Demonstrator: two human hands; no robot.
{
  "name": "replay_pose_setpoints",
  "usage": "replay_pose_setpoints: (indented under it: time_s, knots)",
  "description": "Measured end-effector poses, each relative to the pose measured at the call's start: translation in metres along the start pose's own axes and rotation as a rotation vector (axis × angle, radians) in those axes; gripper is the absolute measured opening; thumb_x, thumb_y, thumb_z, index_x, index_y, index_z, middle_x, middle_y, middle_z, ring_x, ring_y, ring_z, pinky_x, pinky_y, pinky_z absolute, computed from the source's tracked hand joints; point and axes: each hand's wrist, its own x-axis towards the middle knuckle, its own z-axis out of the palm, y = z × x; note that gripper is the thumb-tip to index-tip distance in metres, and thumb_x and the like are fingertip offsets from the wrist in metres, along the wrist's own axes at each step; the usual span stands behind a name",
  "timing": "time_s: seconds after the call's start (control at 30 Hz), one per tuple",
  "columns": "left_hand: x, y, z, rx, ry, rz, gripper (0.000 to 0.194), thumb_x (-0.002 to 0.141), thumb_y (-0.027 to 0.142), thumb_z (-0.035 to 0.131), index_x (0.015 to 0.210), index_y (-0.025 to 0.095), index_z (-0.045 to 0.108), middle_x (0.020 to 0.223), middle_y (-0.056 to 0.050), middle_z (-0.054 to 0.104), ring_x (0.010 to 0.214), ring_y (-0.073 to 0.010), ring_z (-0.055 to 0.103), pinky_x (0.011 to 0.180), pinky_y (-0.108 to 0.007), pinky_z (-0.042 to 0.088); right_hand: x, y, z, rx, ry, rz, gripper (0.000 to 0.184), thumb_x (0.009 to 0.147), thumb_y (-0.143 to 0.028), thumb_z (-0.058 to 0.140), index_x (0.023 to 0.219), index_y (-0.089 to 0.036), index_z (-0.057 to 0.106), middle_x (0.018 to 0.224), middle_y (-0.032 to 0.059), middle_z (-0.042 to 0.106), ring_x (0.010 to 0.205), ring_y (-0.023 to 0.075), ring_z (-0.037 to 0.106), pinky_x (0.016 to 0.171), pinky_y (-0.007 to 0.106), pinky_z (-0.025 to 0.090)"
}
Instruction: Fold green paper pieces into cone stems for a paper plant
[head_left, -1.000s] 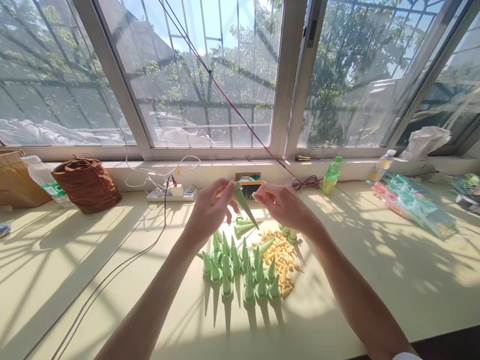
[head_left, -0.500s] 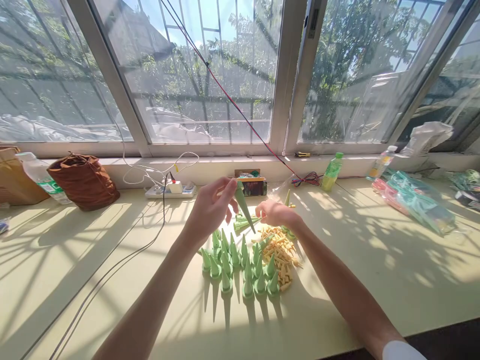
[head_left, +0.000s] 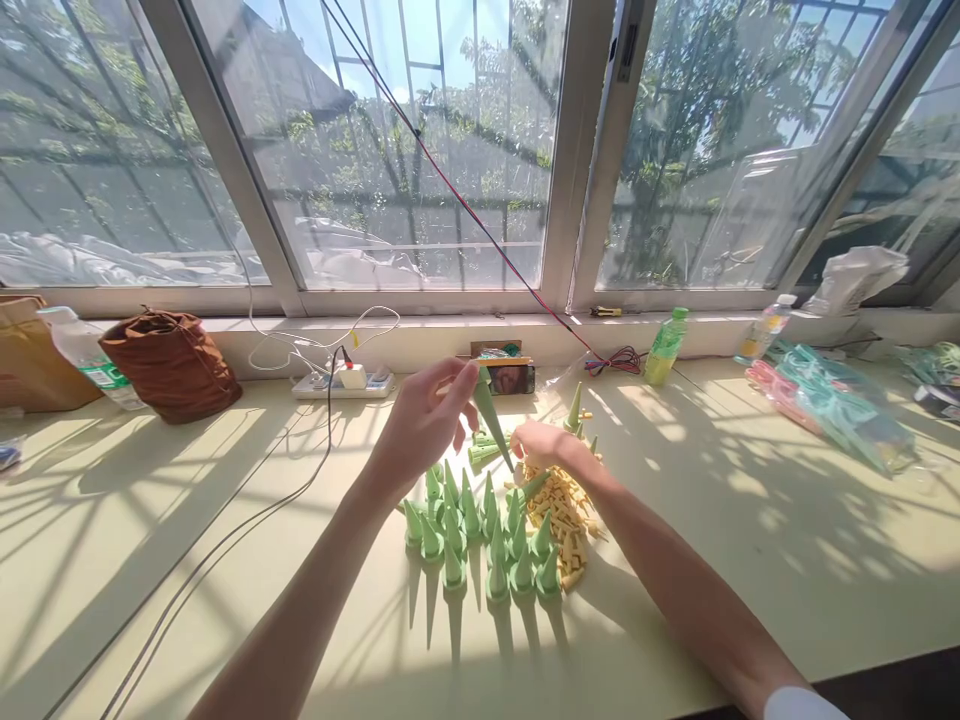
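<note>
My left hand point(head_left: 420, 425) is raised above the table, fingers pinched on the wide end of a green cone point(head_left: 491, 415) whose tip points down and to the right. My right hand point(head_left: 546, 442) is lowered onto a heap of small yellow pieces point(head_left: 562, 515), its fingers curled into the heap. What they hold, if anything, is hidden. Several green cones point(head_left: 480, 545) stand upright in rows in front of both hands, and a few more cones point(head_left: 487, 450) lie flat behind them.
A brown bag point(head_left: 171, 365), a plastic bottle point(head_left: 82, 360) and a power strip point(head_left: 345, 380) with cables sit at the back left. A green bottle point(head_left: 664, 348), another bottle point(head_left: 761, 330) and plastic bags point(head_left: 832, 405) lie at the right. A small box point(head_left: 502, 368) stands by the window sill.
My right hand has dropped from beside the held cone down to the yellow heap. My left hand keeps the cone raised, nearly unmoved.
</note>
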Motion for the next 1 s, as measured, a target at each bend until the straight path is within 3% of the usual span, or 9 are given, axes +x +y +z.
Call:
replay_pose_setpoints:
  time_s: [0.17, 0.33, 0.5, 0.67, 0.87, 1.0]
  knots:
    - [0.000, -0.002, -0.001, 0.021, -0.001, -0.007, 0.035, 0.089, 0.053, 0.059, 0.083, 0.018, 0.060, 0.060, 0.000, 0.055, 0.050, -0.0127, 0.058, 0.036, -0.020, 0.042, 0.004, 0.001, 0.002, -0.009, 0.001, -0.014, 0.020, 0.092, -0.024, 0.063, 0.109, -0.015, 0.066, 0.115, 0.0106, 0.065, 0.102, 0.0217, 0.064, 0.088, 0.037, 0.054]
    - [0.000, -0.001, -0.001, 0.021, 0.003, -0.010, 0.038, 0.087, 0.055, 0.061, 0.084, 0.018, 0.060, 0.061, 0.000, 0.056, 0.048, -0.0126, 0.056, 0.035, -0.020, 0.042, 0.002, 0.000, 0.000, -0.018, 0.011, -0.030, 0.032, 0.096, -0.034, 0.058, 0.122, -0.017, 0.059, 0.123, 0.0091, 0.061, 0.104, 0.0212, 0.063, 0.087, 0.042, 0.055]
    - [0.000, -0.001, -0.002, 0.034, -0.002, -0.019, 0.038, 0.087, 0.055, 0.061, 0.086, 0.017, 0.061, 0.060, 0.000, 0.056, 0.050, -0.0130, 0.057, 0.036, -0.020, 0.043, 0.001, -0.001, -0.002, 0.002, 0.103, -0.045, 0.032, 0.095, -0.033, 0.060, 0.121, -0.015, 0.060, 0.120, 0.0093, 0.062, 0.102, 0.0213, 0.064, 0.086, 0.041, 0.055]
    - [0.000, -0.001, -0.004, 0.053, 0.000, -0.013, 0.038, 0.087, 0.056, 0.060, 0.089, 0.018, 0.062, 0.060, 0.000, 0.057, 0.049, -0.0132, 0.057, 0.037, -0.020, 0.042, -0.019, -0.004, -0.014, 0.061, 0.351, -0.083, 0.007, 0.085, -0.012, 0.065, 0.091, -0.014, 0.068, 0.099, 0.0096, 0.068, 0.088, 0.0175, 0.063, 0.072, 0.025, 0.046]
    - [0.000, -0.001, -0.005, 0.060, 0.022, -0.019, 0.037, 0.087, 0.056, 0.061, 0.085, 0.019, 0.061, 0.057, 0.000, 0.057, 0.048, -0.0128, 0.056, 0.038, -0.021, 0.043, -0.085, -0.025, -0.043, 0.134, 0.711, -0.135, 0.010, 0.092, -0.013, 0.055, 0.097, -0.018, 0.063, 0.091, 0.0036, 0.069, 0.079, 0.0135, 0.059, 0.069, 0.024, 0.039]
    - [0.000, -0.002, -0.004, 0.052, 0.031, -0.017, 0.038, 0.087, 0.056, 0.061, 0.087, 0.019, 0.062, 0.060, 0.000, 0.056, 0.051, -0.0139, 0.057, 0.037, -0.021, 0.043, -0.123, -0.041, -0.051, 0.347, 1.008, -0.306, 0.005, 0.090, -0.016, 0.061, 0.087, -0.018, 0.064, 0.076, -0.0005, 0.067, 0.064, 0.0104, 0.057, 0.064, 0.023, 0.041]
